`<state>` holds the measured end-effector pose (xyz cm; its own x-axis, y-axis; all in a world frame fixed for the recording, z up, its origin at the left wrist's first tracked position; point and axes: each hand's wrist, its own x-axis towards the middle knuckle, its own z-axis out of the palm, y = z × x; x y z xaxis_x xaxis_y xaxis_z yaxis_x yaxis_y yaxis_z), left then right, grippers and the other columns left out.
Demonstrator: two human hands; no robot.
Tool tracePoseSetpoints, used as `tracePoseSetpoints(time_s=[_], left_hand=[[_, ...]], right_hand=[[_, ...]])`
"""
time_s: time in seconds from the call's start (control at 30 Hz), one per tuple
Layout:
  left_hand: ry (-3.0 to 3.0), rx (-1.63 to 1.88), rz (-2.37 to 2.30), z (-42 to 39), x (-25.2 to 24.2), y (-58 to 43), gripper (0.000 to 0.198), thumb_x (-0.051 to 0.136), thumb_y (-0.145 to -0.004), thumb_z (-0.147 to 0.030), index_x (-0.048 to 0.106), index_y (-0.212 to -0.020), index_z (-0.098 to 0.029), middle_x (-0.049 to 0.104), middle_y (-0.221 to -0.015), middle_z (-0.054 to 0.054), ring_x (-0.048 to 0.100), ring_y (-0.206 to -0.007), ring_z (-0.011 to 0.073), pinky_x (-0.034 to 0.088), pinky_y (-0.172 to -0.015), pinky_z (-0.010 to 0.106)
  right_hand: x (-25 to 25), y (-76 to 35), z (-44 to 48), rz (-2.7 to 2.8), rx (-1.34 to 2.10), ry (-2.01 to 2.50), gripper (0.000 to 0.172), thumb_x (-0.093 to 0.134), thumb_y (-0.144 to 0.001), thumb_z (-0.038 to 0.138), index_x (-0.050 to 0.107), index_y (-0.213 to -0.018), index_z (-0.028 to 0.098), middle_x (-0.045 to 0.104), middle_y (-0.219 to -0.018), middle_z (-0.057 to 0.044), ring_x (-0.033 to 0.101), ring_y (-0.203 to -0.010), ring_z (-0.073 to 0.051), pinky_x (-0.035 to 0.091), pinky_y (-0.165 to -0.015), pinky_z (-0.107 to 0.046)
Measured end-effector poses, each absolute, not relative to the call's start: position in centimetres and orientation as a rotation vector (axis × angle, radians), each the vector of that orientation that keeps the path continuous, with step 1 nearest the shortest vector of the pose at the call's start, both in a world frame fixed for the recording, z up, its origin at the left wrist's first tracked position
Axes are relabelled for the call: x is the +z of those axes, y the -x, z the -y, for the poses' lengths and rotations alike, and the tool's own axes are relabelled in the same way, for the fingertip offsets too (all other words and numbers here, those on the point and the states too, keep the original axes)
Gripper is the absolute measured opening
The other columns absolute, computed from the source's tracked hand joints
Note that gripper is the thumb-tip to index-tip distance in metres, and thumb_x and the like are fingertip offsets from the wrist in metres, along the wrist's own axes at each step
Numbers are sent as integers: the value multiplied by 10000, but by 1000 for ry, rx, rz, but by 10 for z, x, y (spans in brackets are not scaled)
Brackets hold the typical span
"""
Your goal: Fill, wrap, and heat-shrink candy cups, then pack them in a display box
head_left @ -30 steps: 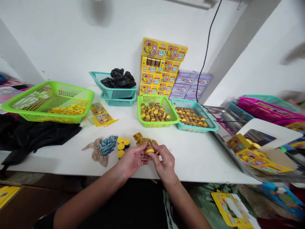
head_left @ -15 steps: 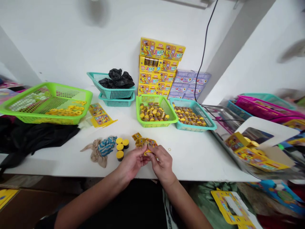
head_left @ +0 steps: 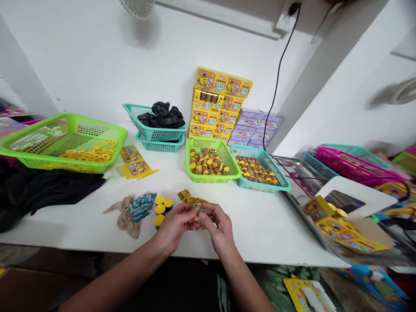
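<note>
As right hand pinches label, basket holds tubs.

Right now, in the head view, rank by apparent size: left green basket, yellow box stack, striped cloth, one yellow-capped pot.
1. Left green basket
2. Yellow box stack, farther back
3. Striped cloth
4. Yellow-capped pot

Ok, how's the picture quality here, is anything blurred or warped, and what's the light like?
Head view: sharp in the middle, where the left hand and right hand pinch a yellow item. The right edge is smeared, so the pink basket looks blurred. Wide-angle stretch pulls the corners outward. The light is even and soft, with only faint shadows.
</note>
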<state>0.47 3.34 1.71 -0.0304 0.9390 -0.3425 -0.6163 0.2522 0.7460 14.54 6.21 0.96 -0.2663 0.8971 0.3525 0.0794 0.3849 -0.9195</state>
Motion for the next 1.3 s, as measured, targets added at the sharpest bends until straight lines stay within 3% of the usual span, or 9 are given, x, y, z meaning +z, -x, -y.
tracePoseSetpoints(time_s=[0.1,0.27,0.37,0.5,0.8,0.9,1.0,1.17,1.3], left_hand=[[-405,1291,-925,-33,15,-1,252,817,-659,-200,660,-840,-124,702,-734,51,645,-601,150,474,-590,246],[-250,1152,-753,-37,11,16,205,638,-834,-288,692,-882,-97,727,-821,113,668,-654,167,545,-660,290],[-303,1157,-828,-36,13,26,330,649,-819,-396,686,-989,-115,729,-870,128,703,-667,222,527,-542,279],[-462,1130,-798,-27,27,35,455,635,-816,-468,653,-1137,-146,719,-865,139,699,-595,232,388,-354,206],[-590,1289,-1162,-10,40,81,340,697,-780,-482,659,-809,-145,634,-649,39,576,-452,119,286,-325,159],[-624,1411,-1396,1,29,109,345,728,-746,-486,616,-710,-161,601,-581,8,503,-429,95,298,-346,167],[-706,1481,-1590,13,20,122,309,737,-752,-436,617,-660,-167,552,-490,-12,423,-409,79,297,-379,178],[-1213,1435,-1619,14,24,91,209,766,-733,-308,656,-633,-161,587,-580,2,488,-534,98,374,-517,200],[-1668,1072,-1421,4,20,49,148,718,-789,-296,699,-747,-155,634,-681,16,547,-616,116,395,-586,213]], right_hand=[[8,-140,-72,1625,1186,956,275,669,-821,328,656,-1054,182,710,-794,-27,654,-676,-161,541,-600,-273],[2,-129,-88,1883,1022,939,327,725,-693,205,704,-1019,215,677,-770,3,615,-657,-144,505,-583,-242],[16,-124,-121,1872,926,1019,284,707,-702,248,701,-982,200,635,-677,27,571,-577,-136,476,-541,-242],[55,-108,-208,1991,592,1336,348,673,-729,360,693,-1020,170,575,-587,46,556,-553,-157,438,-523,-250],[77,-30,-347,2225,356,1638,214,692,-736,282,736,-877,128,729,-857,-131,666,-846,-260,445,-718,-301],[77,-24,-344,2240,312,1624,313,680,-776,330,715,-995,111,720,-970,-165,651,-945,-280,442,-796,-330],[75,-39,-312,2221,298,1502,327,601,-850,398,689,-1065,168,717,-964,-103,644,-913,-233,440,-796,-311],[46,-85,-217,2096,562,1139,235,640,-793,421,685,-806,191,656,-706,-16,582,-639,-167,439,-637,-274],[16,-115,-148,2197,775,1263,202,658,-777,397,664,-712,207,627,-680,-2,560,-621,-156,417,-611,-268]])
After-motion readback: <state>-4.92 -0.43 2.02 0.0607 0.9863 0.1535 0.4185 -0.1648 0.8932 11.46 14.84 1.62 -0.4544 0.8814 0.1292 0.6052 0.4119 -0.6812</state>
